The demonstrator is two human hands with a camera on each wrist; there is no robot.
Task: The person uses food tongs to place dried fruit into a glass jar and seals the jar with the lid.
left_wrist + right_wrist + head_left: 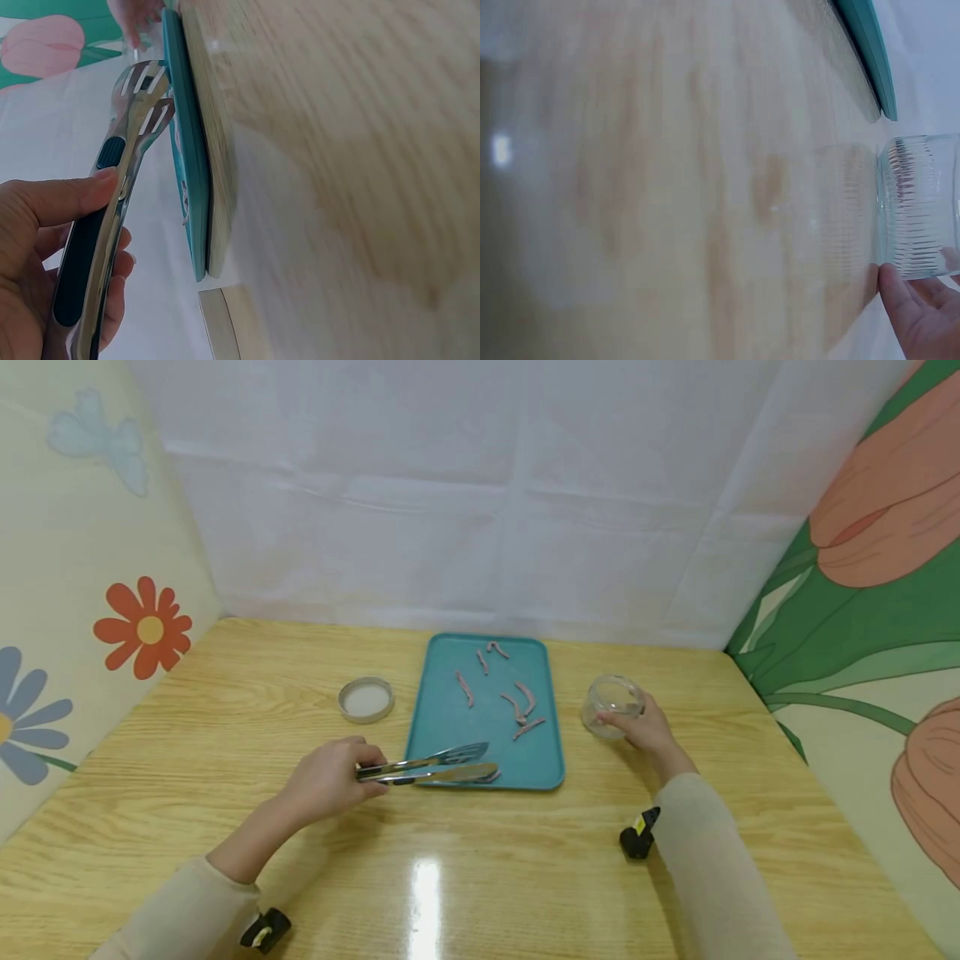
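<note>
At the near edge of the table [495,877], two pale sleeves [723,860] enter, each with a black wrist device [637,837] beside the cuff. The left hand [326,781] has its thumb and fingers bent round the dark-inlaid handles of metal tongs [450,773], whose two arms stand slightly apart. Their slotted ends lie over the near part of a blue-green tray [442,735]; one end overlaps a pinkish strip, and whether the strip is gripped cannot be told. To the right, just beyond the tray's side, the right hand [645,727] curls its thumb and fingers round a clear glass jar [611,693], ribbed and upright on the table. To the left of the tray, apart from it, lies a round, shallow lid [366,701]. Farther back, several more pinkish strips [466,690] lie scattered on the tray, some touching, others separate. Behind the table hangs a creased white cloth [487,510], flanked by a left panel bearing a red flower [150,629] and a right panel of large pink blooms [877,502] with green leaves.
</note>
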